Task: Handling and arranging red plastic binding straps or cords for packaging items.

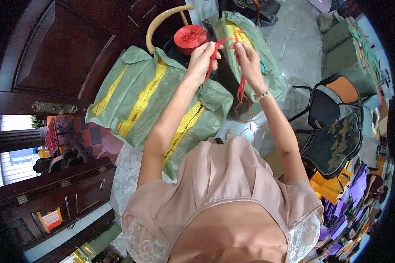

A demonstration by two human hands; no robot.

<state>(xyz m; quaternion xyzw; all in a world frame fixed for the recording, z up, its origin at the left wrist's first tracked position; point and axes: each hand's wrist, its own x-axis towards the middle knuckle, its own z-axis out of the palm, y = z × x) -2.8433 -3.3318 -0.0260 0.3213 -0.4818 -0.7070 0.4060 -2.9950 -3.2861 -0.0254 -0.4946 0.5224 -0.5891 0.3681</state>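
Left grip (200, 60) and right grip (249, 62) hold thin, dangling red ribbon (241, 88).

Near downward fisheye from head, rim unclear.

- Floor (294, 41): grey, marbled
- Left — yellow-striped green sacks (129, 94), close together
- Centre — another green sack (272, 83)
- Right: black-framed chairs (324, 115), bulky green bundles (344, 57)
- Lower right: purple packets (338, 225), probably floor-level; rim's distorted
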